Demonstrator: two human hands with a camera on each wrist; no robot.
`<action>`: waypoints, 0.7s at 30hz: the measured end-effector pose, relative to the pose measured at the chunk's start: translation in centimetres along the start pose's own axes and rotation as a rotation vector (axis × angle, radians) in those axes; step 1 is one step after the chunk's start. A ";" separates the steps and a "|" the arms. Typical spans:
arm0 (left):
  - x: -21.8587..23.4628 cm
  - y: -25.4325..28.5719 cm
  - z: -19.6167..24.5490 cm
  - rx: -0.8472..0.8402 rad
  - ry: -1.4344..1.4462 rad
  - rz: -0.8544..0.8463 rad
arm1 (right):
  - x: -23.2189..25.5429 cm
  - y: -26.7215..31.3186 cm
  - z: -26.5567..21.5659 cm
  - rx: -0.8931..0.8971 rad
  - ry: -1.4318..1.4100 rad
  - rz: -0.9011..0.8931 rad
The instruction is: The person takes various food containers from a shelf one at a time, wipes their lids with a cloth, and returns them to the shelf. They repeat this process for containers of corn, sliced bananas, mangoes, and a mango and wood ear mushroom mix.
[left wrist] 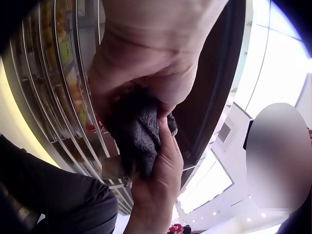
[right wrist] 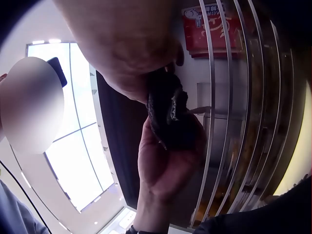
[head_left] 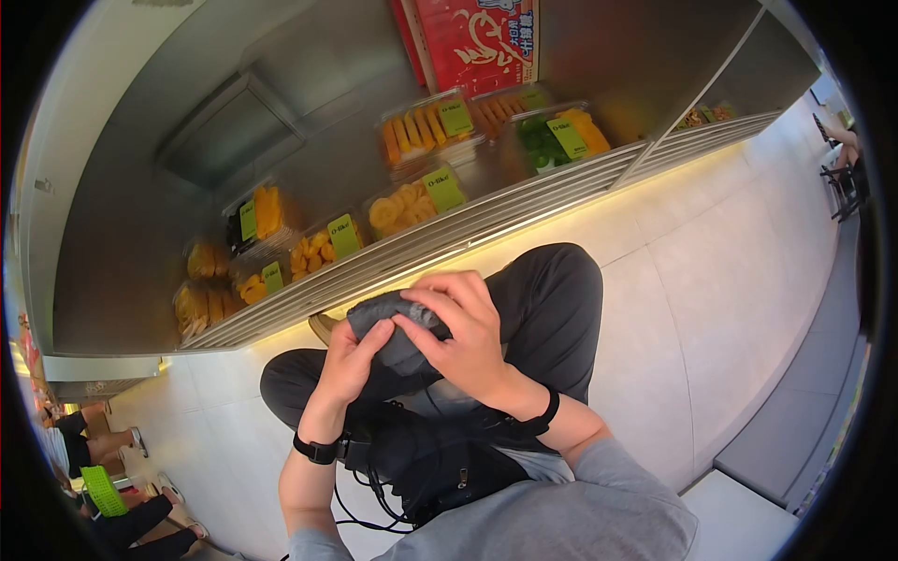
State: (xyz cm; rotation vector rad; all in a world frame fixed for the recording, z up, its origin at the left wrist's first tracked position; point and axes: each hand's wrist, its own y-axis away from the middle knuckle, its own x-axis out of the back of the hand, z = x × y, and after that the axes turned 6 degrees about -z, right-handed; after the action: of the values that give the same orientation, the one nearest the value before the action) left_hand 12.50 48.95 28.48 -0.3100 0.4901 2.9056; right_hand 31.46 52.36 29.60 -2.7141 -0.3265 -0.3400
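A dark grey, rough-textured cloth (head_left: 402, 348), bunched and folded, is held between both hands above the person's lap. The left hand (head_left: 348, 363) grips its left side, thumb on top. The right hand (head_left: 465, 338) pinches its upper right edge between thumb and fingers. In the left wrist view the cloth (left wrist: 139, 129) hangs between the two hands, nearly black. A pale patterned strip shows on the cloth (right wrist: 170, 109) in the right wrist view. Fingers behind the cloth are partly hidden.
A chilled display shelf (head_left: 486, 208) with clear boxes of cut fruit (head_left: 412, 204) and a red box (head_left: 477, 42) stands in front. Crossed legs in black trousers (head_left: 552, 309) lie below the hands. A black bag (head_left: 449, 477) with cables sits at the waist. Other people are at the far left.
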 end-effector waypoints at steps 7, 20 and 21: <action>-1.2 -1.3 2.9 -0.148 -0.215 -0.204 | 1.2 -0.1 3.6 -0.284 -0.924 -0.514; 4.7 -24.1 10.2 0.180 -0.943 0.194 | 3.3 2.0 10.7 -0.581 -0.891 -0.295; 5.9 -25.6 9.0 0.171 -0.947 0.192 | 3.0 2.3 11.0 -0.572 -0.889 -0.291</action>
State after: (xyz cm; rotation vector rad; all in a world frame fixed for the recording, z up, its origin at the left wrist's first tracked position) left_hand 10.59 76.61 27.68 1.1260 0.5850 2.7157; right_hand 37.03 55.24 19.74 -3.2129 -0.9913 0.8698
